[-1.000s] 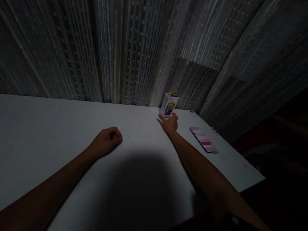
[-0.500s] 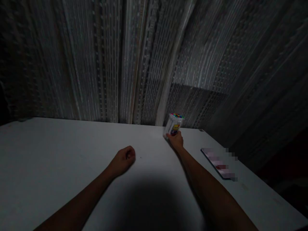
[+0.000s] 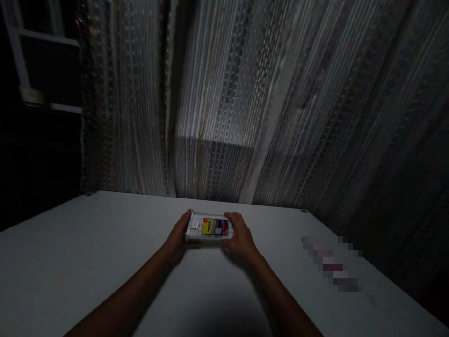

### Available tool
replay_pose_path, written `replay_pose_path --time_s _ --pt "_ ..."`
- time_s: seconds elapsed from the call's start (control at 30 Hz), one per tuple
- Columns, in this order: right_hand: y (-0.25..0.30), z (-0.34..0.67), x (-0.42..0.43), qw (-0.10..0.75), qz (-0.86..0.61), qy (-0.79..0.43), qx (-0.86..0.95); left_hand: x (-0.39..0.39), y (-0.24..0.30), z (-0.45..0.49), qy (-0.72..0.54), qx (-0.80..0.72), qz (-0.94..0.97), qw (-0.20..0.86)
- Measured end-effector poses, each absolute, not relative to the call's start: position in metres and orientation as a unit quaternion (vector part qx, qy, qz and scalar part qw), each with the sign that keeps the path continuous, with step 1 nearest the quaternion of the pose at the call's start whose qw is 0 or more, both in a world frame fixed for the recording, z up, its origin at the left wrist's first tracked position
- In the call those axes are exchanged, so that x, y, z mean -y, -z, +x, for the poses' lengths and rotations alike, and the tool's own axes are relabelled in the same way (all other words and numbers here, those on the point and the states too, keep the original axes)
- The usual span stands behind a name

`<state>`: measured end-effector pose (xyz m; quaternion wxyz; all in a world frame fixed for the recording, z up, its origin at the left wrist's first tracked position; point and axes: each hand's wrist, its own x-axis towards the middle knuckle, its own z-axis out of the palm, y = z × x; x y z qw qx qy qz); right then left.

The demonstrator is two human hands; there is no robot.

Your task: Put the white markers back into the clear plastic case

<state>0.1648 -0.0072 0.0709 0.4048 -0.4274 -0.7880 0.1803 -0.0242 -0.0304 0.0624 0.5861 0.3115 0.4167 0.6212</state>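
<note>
A clear plastic case of coloured markers [image 3: 208, 228] with a yellow and red label lies sideways between both hands, just above the white table [image 3: 87, 262]. My left hand [image 3: 180, 238] grips its left end, fingers curled round it. My right hand [image 3: 238, 236] holds the right end, thumb on top. Both forearms reach forward from the bottom of the view.
A flat dark object with a blurred face [image 3: 329, 262] lies on the table to the right of my hands. A pale striped curtain [image 3: 245, 103] hangs behind the table. A dark window frame [image 3: 31, 70] shows at the upper left. The table's right edge runs diagonally.
My right hand has pulled the marker case from the back of the table toward the middle and laid it sideways. My left hand, a fist before, has come over and taken the case's left end.
</note>
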Motion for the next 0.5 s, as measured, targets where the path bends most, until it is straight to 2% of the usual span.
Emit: replay_pose_path --time_s 0.1,0.2,0.37,0.5 --pt "-0.065 0.165 -0.002 0.494 -0.358 -0.339 0.716 0.027 -0.058 -0.025 -0.617 -0.388 0.248 0.639" --pt "-0.059 0.172 -0.004 0.540 -0.320 -0.441 0.642 0.027 -0.048 -0.023 -0.597 -0.358 0.211 0.686" --pt "-0.059 0.182 -0.001 0.568 -0.293 -0.483 0.598 0.030 -0.035 -0.019 -0.576 -0.340 0.183 0.720" --pt "-0.061 0.185 -0.002 0.570 -0.293 -0.492 0.589 0.029 -0.038 -0.022 -0.605 -0.326 0.165 0.707"
